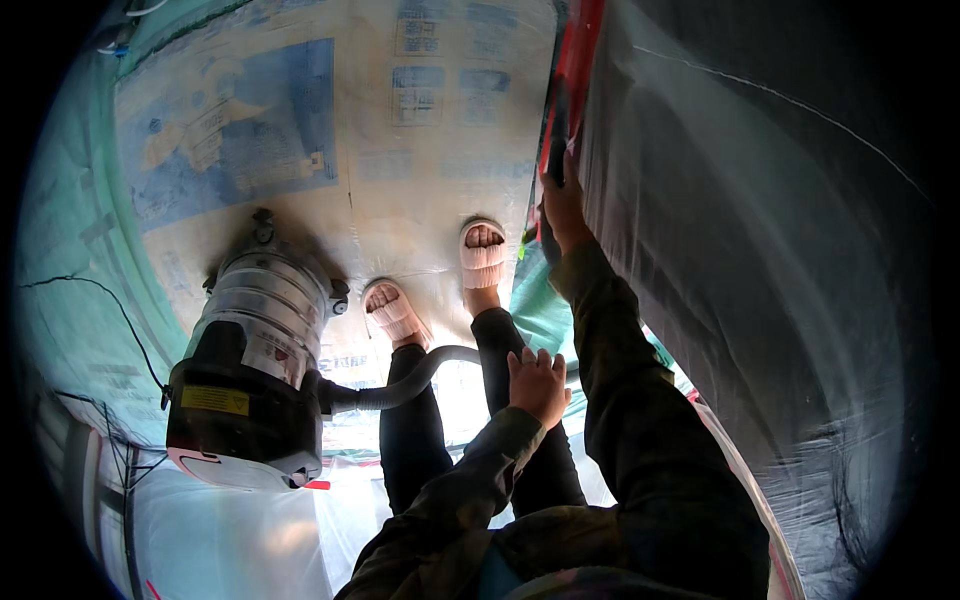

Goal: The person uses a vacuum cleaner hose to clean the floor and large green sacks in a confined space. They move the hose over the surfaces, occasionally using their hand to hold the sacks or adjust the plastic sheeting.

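A canister vacuum cleaner (pixel 265 350) with a silvery drum and a black head stands at my left. Its grey corrugated hose (pixel 425 375) curves from the black head across in front of my legs and passes behind my left hand (pixel 540 388). That hand hangs before my thigh with its fingers apart and nothing visible in it. Out to the right, my right hand (pixel 567 212) is closed round a dark vacuum wand (pixel 557 135), which points away from me along the right edge of the floor covering. The wand's far end is hard to make out against the dark and red edge.
A pale printed sheet (pixel 400 190) covers the floor under my pink sandals (pixel 395 312). Greenish sheeting (pixel 90 240) rises at the left. Translucent plastic sheeting (pixel 720 230) hangs along the right, beside a red strip (pixel 580 50). A black cord (pixel 125 325) runs to the vacuum cleaner.
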{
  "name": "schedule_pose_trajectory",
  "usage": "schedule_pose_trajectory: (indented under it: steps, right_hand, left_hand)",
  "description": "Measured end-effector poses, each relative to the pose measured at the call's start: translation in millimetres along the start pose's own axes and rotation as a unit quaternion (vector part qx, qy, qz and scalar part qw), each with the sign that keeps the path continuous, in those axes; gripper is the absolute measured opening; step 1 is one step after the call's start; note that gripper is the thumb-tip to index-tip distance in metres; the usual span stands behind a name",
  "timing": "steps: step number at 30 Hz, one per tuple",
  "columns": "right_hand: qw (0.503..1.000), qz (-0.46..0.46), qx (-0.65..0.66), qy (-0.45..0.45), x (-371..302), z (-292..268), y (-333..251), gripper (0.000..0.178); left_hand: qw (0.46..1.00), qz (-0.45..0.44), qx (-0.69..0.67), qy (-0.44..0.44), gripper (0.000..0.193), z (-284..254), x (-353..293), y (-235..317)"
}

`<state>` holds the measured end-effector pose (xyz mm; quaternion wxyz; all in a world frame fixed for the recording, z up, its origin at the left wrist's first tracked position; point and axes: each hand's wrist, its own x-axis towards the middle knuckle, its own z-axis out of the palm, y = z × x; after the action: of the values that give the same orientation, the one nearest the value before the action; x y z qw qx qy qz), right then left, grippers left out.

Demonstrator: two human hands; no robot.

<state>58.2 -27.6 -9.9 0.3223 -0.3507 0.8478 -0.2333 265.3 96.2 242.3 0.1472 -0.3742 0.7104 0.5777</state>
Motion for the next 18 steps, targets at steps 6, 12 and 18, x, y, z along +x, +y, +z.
schedule_pose_trajectory:
  steps: [6, 12, 18]
  right_hand:
    - [0.999, 0.022, 0.044, -0.012, 55.4, 11.2, -91.9, 0.065]
    - [0.997, -0.036, -0.072, 0.010, 155.5, -19.7, -79.1, 0.065]
    - [0.999, 0.046, 0.001, -0.019, 94.9, 9.7, -79.3, 0.068]
  left_hand:
    - [0.999, -0.021, -0.040, 0.015, 0.059, -8.4, -0.1, -7.9]
    - [0.998, -0.001, -0.062, 0.011, 0.060, -18.2, 1.6, -6.3]
    - [0.998, -0.009, -0.068, 0.000, 0.059, -26.1, -0.5, -13.6]
